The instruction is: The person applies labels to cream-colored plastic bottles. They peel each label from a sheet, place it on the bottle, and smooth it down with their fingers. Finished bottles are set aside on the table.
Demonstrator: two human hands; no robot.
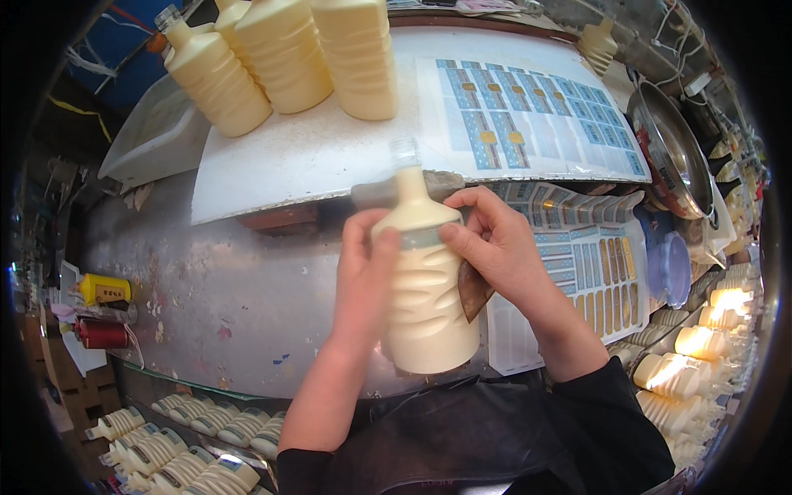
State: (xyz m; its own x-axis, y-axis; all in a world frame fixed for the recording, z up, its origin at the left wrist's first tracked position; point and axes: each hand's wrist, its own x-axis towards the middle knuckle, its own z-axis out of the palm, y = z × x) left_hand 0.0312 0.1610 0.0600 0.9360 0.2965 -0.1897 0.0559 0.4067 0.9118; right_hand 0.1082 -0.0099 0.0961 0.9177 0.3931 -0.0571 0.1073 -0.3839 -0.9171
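A cream-coloured bottle [429,318] with a wavy, ribbed body and a clear glass-like neck stands upright between my hands. Around its shoulder runs a greenish-grey label strip [422,238]. My left hand [363,260], slightly blurred, is closed against the bottle's left side. On the other side, my right hand [502,247] has its thumb pressed on the strip's right end and its index finger bent behind the shoulder. A brown, wedge-shaped flat piece [473,293] sticks out below the right palm, beside the bottle. How the right fingers hold that piece is hidden.
Several larger-looking cream bottles [289,66] stand on a raised white board [289,165]. Blue label sheets [511,107] lie there, with more sheets [577,272] below. A metal pan [672,140] is at right. Bottle rows [198,462] fill both lower sides; thread spools [103,334] sit left.
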